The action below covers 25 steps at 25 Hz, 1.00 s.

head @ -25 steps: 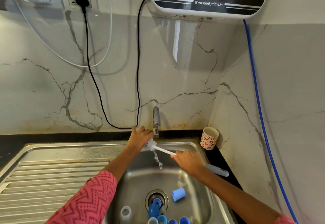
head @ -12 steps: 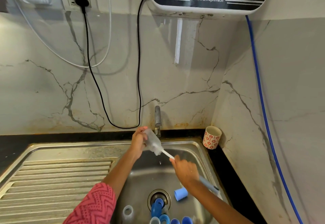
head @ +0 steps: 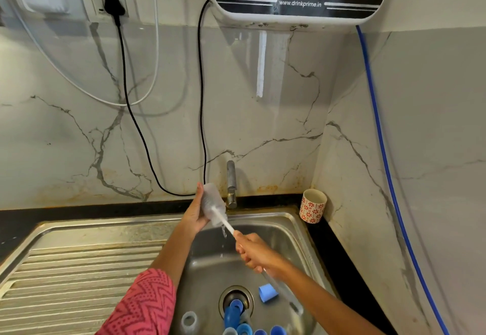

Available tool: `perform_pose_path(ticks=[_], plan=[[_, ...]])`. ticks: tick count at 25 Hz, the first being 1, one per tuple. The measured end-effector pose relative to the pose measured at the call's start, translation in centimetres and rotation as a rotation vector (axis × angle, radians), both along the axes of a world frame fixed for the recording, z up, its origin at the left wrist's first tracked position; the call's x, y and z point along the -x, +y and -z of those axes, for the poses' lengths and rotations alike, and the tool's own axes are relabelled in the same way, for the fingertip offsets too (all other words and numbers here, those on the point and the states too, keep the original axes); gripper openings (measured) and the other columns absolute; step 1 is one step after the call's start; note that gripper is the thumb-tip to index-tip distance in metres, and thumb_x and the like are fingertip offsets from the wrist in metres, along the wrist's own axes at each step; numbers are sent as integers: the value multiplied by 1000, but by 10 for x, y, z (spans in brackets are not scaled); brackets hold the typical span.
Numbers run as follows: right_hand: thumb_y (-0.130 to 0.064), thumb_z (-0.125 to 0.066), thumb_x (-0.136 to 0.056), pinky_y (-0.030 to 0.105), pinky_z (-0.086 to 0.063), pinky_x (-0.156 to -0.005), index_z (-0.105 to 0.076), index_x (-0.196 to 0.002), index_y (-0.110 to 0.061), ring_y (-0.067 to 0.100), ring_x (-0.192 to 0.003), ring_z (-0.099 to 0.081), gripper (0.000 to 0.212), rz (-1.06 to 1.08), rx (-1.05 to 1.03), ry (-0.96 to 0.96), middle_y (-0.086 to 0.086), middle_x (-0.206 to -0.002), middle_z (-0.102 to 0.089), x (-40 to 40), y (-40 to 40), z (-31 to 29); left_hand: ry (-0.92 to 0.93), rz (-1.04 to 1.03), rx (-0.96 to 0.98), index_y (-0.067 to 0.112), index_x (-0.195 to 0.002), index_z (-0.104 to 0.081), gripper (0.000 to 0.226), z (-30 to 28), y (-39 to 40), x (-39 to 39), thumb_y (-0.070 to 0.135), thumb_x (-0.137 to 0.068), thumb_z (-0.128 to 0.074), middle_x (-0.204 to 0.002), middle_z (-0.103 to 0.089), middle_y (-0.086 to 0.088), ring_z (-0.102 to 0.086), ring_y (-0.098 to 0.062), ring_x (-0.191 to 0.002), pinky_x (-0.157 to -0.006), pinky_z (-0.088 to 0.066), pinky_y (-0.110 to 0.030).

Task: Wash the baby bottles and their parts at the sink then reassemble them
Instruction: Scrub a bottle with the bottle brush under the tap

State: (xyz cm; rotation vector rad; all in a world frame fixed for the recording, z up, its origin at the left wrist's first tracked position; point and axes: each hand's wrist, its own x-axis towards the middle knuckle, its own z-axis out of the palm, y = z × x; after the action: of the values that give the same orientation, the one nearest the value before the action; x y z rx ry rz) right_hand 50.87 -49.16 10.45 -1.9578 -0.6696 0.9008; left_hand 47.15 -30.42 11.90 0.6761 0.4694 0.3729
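Observation:
My left hand (head: 195, 213) grips a clear baby bottle (head: 211, 201), tilted with its mouth pointing down toward the basin, just left of the tap (head: 231, 184). The bristle head of a white bottle brush (head: 228, 225) sits inside the bottle. My right hand (head: 253, 251) grips the brush handle below the bottle's mouth. Water drips from the bottle's mouth. On the sink (head: 294, 225) floor lie a blue cap (head: 267, 292), a clear ring (head: 189, 321) and several blue parts (head: 232, 312) near the drain.
A ribbed steel draining board (head: 79, 276) lies to the left of the basin. A red-patterned cup (head: 313, 205) stands on the black counter at the back right corner. A black cable (head: 202, 124) and a blue hose (head: 381, 150) hang on the marble walls.
The bottle has been tipped up more steeply and the brush pushed deeper into it. My right hand has moved down and toward me along the handle.

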Motion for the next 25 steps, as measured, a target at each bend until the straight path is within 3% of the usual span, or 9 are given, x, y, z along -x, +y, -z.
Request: perform_pose_path(ticks=[2, 5, 7, 10, 12, 16, 18, 21, 25], plan=[[-47, -28, -100, 36, -51, -65, -58, -84, -19, 13, -61, -54, 44, 35, 231, -550, -2, -70, -53, -5, 3, 0, 48, 1, -51, 4, -127, -43, 103, -2, 1, 0, 42, -42, -87, -115, -54, -19, -56, -35, -105, -79, -51, -51], [-42, -22, -103, 35, -49, -78, -60, -112, -12, 26, -95, -65, 50, 66, 391, -846, 8, -100, -67, -4, 9, -1, 135, -21, -1, 8, -130, -37, 89, -9, -3, -14, 42, -60, -79, -123, -50, -19, -52, -38, -113, -89, -47, -59], [-43, -22, -103, 36, -50, -79, -60, -113, -11, 28, -95, -65, 51, 14, 372, -870, 10, -103, -67, 4, 13, -2, 126, -126, 80, 2, -127, -38, 83, -15, -3, -21, 47, -68, -76, -112, -53, -13, -54, -31, -106, -99, -43, -50], [-46, -22, -102, 33, -48, -71, -60, -112, -15, 23, -83, -62, 50, -17, 320, -908, 5, -92, -64, 2, 14, -10, 62, -251, 171, 9, -127, -51, 66, -11, 1, -22, 37, -72, -73, -88, -55, -6, -55, -20, -77, -77, -50, -38], [-47, -22, -101, 29, -43, -66, -59, -113, -16, 19, -80, -59, 50, 51, 346, -910, 1, -86, -58, -11, 14, -12, 26, -235, 146, 14, -105, -57, 42, -10, -1, -21, 31, -70, -73, -85, -56, -5, -56, -18, -71, -65, -51, -37], [-48, -26, -101, 34, -47, -71, -63, -107, -11, 21, -81, -58, 53, 66, 303, -725, 5, -86, -59, -9, 9, -7, 17, -206, 45, 16, -84, -55, 17, -25, -1, -28, 29, -78, -63, -79, -51, -4, -51, -16, -71, -66, -47, -33], [-48, -27, -100, 32, -42, -67, -64, -102, -12, 21, -77, -56, 51, 15, 254, -727, 3, -81, -55, -1, 3, -6, 36, -245, 45, 15, -80, -53, 16, -28, 3, -30, 30, -86, -55, -75, -50, -3, -49, -15, -67, -66, -45, -29], [-46, -25, -101, 31, -41, -66, -61, -102, -16, 22, -78, -58, 47, 38, 250, -860, 5, -85, -60, -4, 3, -14, -20, -172, 87, 14, -78, -57, 19, -25, -6, -26, 32, -80, -61, -70, -55, -2, -53, -15, -61, -60, -48, -27], [-49, -25, -100, 32, -44, -68, -63, -104, -12, 24, -80, -60, 53, 161, 245, -747, 5, -85, -61, -9, 3, -19, -49, -111, -120, 16, -77, -56, 12, -43, -15, -32, 26, -79, -61, -68, -55, -1, -53, -15, -62, -60, -48, -28]])
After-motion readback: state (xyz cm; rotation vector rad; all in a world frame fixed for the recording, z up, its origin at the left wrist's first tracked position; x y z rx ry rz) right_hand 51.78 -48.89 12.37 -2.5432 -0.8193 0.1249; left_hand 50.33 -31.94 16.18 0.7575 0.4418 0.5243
